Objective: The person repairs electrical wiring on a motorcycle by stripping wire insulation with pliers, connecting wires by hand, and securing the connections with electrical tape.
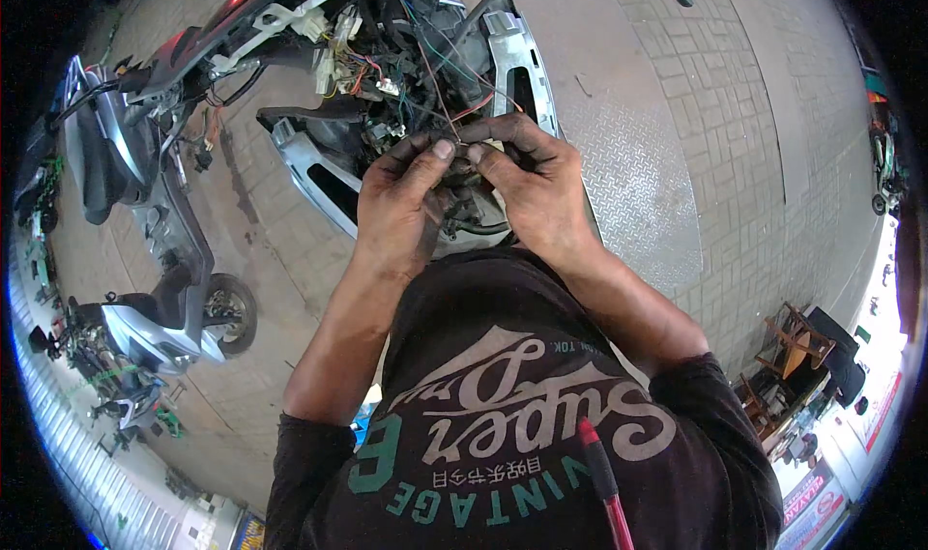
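My left hand (404, 190) and my right hand (536, 181) meet thumb to thumb over the opened front of a motor scooter. Both are closed in a pinch on a thin brown wire (440, 98), which runs up into the scooter's wiring. Its end is mostly hidden between my fingertips. Beyond my hands lie loose coloured wires and white connectors (389, 87). A silver-grey body panel (522, 67) rises to the right of the wiring, and a matching panel (314, 175) stands at the left.
A dark handlebar section (208, 43) crosses the upper left. Another silver scooter (159, 332) is parked at left. Right of my work lies a metal tread plate (643, 197) on brick paving. A wooden chair (797, 342) stands farther right. A red-and-black pen (601, 468) lies against my shirt.
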Available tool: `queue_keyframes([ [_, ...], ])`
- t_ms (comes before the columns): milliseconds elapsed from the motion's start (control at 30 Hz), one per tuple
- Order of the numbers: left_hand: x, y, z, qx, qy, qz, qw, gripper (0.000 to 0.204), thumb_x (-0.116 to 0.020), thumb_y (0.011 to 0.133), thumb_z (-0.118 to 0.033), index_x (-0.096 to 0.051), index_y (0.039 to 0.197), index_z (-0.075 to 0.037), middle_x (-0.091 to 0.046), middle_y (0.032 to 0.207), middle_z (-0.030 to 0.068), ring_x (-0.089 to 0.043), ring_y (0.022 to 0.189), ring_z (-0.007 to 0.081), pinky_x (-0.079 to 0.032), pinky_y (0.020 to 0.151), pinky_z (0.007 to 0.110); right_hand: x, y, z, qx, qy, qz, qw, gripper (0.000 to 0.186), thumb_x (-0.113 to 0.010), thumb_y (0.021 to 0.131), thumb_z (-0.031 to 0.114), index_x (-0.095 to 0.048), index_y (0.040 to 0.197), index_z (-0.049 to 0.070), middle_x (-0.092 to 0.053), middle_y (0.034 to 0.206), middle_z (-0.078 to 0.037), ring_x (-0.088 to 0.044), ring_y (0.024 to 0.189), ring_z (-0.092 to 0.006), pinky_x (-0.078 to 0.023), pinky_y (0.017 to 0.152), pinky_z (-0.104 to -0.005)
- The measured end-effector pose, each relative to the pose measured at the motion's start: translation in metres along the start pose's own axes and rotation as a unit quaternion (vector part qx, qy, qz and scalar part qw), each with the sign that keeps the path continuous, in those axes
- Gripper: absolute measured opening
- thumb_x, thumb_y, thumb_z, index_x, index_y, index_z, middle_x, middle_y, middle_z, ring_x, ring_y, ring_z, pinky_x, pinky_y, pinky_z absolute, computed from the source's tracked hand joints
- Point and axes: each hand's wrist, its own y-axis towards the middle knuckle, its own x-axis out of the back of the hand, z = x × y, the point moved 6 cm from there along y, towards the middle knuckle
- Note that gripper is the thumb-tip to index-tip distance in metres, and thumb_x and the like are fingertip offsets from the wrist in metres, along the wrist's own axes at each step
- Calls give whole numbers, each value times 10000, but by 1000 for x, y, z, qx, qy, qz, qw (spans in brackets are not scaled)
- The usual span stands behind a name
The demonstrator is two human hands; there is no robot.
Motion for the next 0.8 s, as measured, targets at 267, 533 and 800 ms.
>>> queue_keyframes([
  [267,5,10,13,3,-24,46,999,305,-569,887,-189,-514,1104,19,-587,1077,122,-566,982,229,-463,852,394,-2,-2,-2,23,35,-7,999,114,-573,823,1,-630,913,-36,-628,821,-76,-578,751,-110,-472,670,-265],
  [533,2,11,-13,-215,161,9,963,297,-651,829,-142,-557,1074,-3,-598,1041,87,-569,953,209,-477,820,348,3,9,-4,-17,29,24,999,131,-547,838,42,-629,911,-30,-627,769,-64,-569,717,-101,-461,650,-249],
  [800,-38,-8,-66,-551,652,134,503,270,-691,678,-96,-636,940,-140,-605,1038,-2,-553,1020,175,-396,870,373,4,13,2,-177,163,50,969,136,-572,821,60,-617,903,-39,-618,833,-80,-573,681,-153,-463,622,-272],
])
